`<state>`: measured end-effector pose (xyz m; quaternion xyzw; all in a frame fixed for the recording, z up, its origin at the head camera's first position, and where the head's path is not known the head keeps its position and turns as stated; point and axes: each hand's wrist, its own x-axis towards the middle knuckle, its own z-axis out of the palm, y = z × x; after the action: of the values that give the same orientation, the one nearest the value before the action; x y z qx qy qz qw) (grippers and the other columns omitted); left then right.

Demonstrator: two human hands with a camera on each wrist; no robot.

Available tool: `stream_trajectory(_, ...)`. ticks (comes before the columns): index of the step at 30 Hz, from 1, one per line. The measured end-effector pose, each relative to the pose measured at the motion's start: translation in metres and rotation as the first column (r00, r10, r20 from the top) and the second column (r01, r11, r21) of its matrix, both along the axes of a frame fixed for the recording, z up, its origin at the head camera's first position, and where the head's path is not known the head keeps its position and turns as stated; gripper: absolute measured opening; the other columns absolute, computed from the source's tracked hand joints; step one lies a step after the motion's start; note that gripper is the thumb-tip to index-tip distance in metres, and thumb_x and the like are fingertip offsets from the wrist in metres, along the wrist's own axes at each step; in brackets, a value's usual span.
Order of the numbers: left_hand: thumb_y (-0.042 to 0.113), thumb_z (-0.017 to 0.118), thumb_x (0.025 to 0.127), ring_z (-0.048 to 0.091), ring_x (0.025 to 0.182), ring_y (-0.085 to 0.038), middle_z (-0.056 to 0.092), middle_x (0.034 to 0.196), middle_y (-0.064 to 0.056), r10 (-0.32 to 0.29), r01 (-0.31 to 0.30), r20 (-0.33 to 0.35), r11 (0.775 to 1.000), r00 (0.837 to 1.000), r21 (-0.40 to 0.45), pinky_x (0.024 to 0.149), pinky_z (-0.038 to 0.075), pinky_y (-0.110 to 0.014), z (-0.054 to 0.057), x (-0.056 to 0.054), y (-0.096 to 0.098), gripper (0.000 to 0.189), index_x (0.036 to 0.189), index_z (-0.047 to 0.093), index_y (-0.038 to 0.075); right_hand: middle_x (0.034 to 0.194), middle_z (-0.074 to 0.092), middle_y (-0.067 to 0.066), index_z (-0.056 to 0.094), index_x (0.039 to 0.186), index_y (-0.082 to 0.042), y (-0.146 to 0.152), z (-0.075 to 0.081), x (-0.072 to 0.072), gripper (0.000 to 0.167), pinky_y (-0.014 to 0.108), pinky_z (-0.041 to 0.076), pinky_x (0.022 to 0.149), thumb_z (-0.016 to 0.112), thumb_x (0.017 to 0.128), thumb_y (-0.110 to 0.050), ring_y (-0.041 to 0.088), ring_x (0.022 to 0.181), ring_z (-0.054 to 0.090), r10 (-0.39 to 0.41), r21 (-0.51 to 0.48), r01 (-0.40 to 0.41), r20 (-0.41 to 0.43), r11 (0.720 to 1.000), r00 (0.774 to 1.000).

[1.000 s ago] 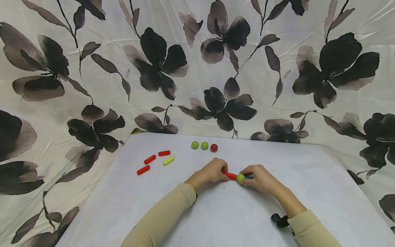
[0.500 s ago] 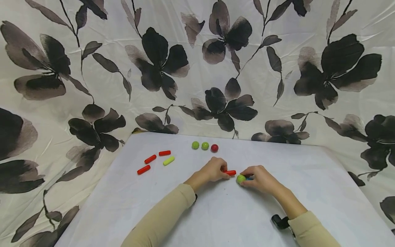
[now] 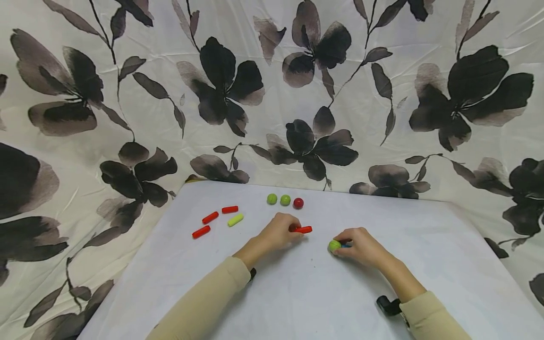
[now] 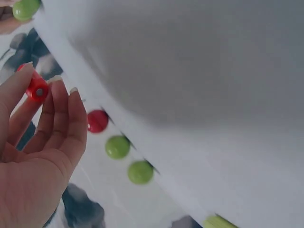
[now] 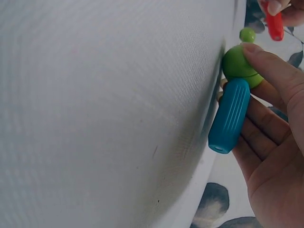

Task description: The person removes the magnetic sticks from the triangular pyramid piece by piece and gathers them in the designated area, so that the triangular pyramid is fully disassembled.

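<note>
My left hand (image 3: 280,231) pinches a red rod (image 3: 303,230) between thumb and fingers. A grey dot marks the rod's end (image 4: 40,92) in the left wrist view. Right of it, my right hand (image 3: 361,245) grips a green ball (image 3: 334,245) with thumb and fingertips, low over the white table. A blue grooved rod (image 5: 230,116) meets the ball's side in the right wrist view and lies along the fingers; in the head view it is mostly hidden by the hand. A gap separates the red rod from the green ball.
Two green balls (image 3: 272,199) and a red ball (image 3: 298,203) stand in a row at the back of the white table (image 3: 272,293). Left of them lie three red rods (image 3: 210,217) and a yellow-green rod (image 3: 235,219). A floral cloth (image 3: 314,94) hangs behind.
The red rod, earlier touching the green ball, has come away from it. My left hand has carried it left and slightly back. My right hand has stayed nearly in place with the ball.
</note>
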<state>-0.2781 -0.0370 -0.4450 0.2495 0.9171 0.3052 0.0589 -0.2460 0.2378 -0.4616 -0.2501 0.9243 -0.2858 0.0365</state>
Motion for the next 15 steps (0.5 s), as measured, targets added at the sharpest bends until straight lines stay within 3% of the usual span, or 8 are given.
stream_trajectory(10, 0.015, 0.078, 0.092, 0.057, 0.086, -0.018, 0.067, 0.09, 0.001, 0.086, -0.086, 0.017, 0.996, 0.996, 0.038, 0.083, 0.05, -0.035, -0.001, 0.009, -0.058, 0.016, 0.105, 0.076, 0.006, 0.101, 0.075, 0.003, 0.077, 0.108, -0.002, 0.0, 0.0, 0.0, 0.03, 0.041, 0.056, 0.084, 0.085, 0.084, -0.019, 0.017, 0.092, 0.068, 0.009, -0.006, -0.009, -0.005, 1.0, 1.0)
stream_trajectory(15, 0.014, 0.079, 0.09, 0.058, 0.085, -0.016, 0.067, 0.088, 0.002, 0.179, -0.18, 0.009, 0.983, 0.984, 0.043, 0.081, 0.051, -0.035, -0.005, 0.015, -0.094, 0.015, 0.103, 0.077, 0.007, 0.101, 0.075, 0.001, 0.078, 0.107, -0.003, -0.001, 0.0, 0.0, 0.029, 0.041, 0.055, 0.085, 0.086, 0.084, -0.02, 0.016, 0.092, 0.068, -0.016, -0.003, 0.016, 0.002, 1.0, 1.0)
